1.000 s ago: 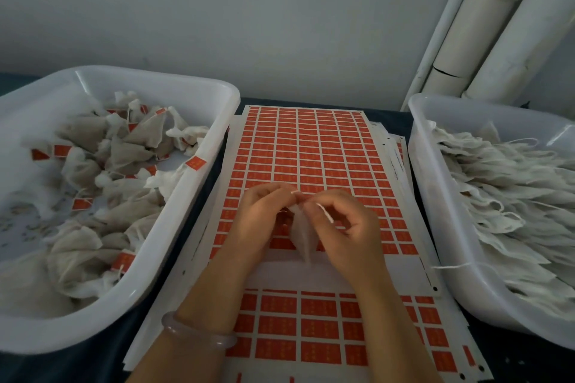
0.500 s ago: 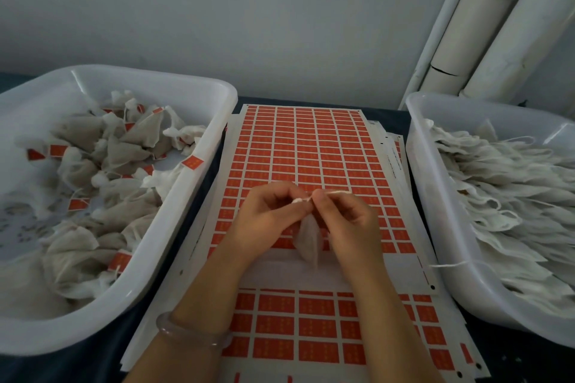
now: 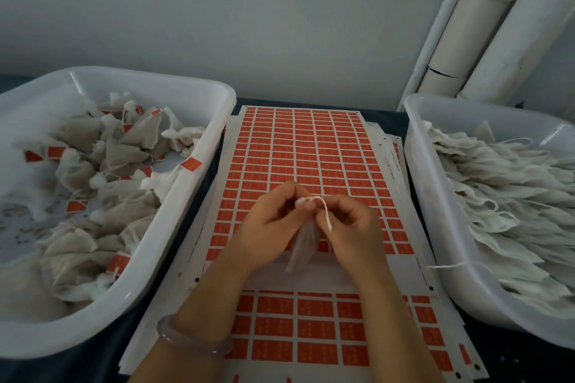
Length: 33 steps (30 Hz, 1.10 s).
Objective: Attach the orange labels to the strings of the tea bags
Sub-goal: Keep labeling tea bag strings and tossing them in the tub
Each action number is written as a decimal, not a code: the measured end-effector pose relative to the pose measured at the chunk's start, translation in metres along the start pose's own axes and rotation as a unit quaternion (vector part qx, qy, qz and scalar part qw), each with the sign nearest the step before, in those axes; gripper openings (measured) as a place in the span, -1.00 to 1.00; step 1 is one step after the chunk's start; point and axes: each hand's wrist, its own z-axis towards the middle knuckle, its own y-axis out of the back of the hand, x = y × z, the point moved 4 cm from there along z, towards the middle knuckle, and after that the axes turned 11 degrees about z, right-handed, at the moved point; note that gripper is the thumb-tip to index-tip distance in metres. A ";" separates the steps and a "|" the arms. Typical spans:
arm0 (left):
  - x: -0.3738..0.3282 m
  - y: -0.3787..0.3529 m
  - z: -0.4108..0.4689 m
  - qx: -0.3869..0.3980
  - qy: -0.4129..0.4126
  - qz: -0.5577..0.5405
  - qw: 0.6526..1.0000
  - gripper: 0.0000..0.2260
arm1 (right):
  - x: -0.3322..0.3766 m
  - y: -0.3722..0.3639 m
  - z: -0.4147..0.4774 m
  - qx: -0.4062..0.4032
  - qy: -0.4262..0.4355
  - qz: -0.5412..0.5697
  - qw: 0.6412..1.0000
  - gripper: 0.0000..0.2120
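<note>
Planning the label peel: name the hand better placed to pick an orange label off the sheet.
Right. The left hand pinches the tea bag top; the right hand only guides the string.

Left of the label sheets (image 3: 306, 146): bin (image 3: 199, 183) holding labelled tea bags (image 3: 124, 152). Right: bin (image 3: 435, 227) holding unlabelled tea bags (image 3: 510, 196). Above the sheets: both hands, tea bag (image 3: 303, 246) between.
</note>
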 end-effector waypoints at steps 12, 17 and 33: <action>0.000 0.003 -0.001 -0.150 0.059 -0.110 0.981 -0.92 | 0.000 -0.003 -0.002 -0.044 0.101 -0.113 0.987 -0.85; -0.012 0.006 -0.002 -0.133 -0.043 0.144 0.980 -0.88 | 0.001 0.000 -0.003 -0.064 0.119 -0.093 0.986 -0.75; 0.008 -0.001 -0.001 0.029 0.200 -0.272 0.941 -0.83 | 0.009 -0.007 -0.005 0.006 0.266 -0.146 0.953 -0.85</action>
